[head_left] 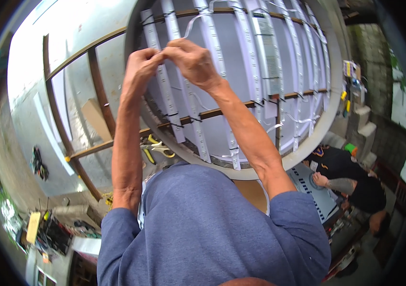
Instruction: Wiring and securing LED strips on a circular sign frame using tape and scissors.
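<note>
Tying: the step in hand, we judge, at the leftmost white strip, frame's upper centre.
Left hand, right hand: fingertips pinched closed, meeting; on what, we cannot tell.
Next move: likely calls for steady pinching.

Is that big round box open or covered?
Open: inside the round box, strips and white wires show, with no cover over them.
</note>
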`<state>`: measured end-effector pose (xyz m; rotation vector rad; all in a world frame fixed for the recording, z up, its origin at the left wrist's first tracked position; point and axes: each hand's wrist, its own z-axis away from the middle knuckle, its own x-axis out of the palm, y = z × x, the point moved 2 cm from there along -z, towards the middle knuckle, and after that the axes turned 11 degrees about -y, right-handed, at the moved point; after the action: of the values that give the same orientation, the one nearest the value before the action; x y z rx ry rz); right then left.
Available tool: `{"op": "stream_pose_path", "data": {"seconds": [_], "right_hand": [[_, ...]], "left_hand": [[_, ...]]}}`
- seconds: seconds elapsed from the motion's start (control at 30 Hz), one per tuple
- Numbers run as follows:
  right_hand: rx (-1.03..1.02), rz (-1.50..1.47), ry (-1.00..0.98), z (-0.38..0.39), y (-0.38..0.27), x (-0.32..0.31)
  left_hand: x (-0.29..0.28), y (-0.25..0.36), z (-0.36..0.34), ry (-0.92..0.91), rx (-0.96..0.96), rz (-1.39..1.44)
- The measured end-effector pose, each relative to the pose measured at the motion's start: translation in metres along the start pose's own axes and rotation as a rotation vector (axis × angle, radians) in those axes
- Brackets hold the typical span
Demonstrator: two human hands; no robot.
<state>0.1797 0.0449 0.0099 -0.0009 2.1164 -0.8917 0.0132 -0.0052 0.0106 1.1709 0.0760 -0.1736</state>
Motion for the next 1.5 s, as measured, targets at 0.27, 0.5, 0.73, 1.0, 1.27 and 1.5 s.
{"op": "stream_pose_path", "data": {"seconds": [0.27,0.5,0.73,1.0,1.27,1.5], "right_hand": [[-0.189,0.294,-0.077,-0.007,0.021,0.014],[-0.315,0.350,-0.130,-0.014,0.026,0.007],[-0.198,0.171,-0.336,-0.015,0.039,-0.005],[-0.143,0.119,-0.470,-0.034,0.035,-0.008],[-0.101,0.200,-0.610,-0.042,0.042,-0.002],[-0.086,0.161,-0.627,-0.045,0.039,-0.005]], "left_hand": [[-0.011,-0.006,-0.002,-0.152,-0.048,0.105],[-0.020,-0.021,-0.021,-0.238,-0.079,0.159],[0.007,0.004,-0.005,-0.072,0.021,-0.032],[0.005,-0.005,0.002,0.000,-0.027,0.146],[0.000,-0.005,-0.002,-0.033,-0.059,0.039],[-0.006,-0.011,-0.007,-0.115,-0.033,0.044]]}}
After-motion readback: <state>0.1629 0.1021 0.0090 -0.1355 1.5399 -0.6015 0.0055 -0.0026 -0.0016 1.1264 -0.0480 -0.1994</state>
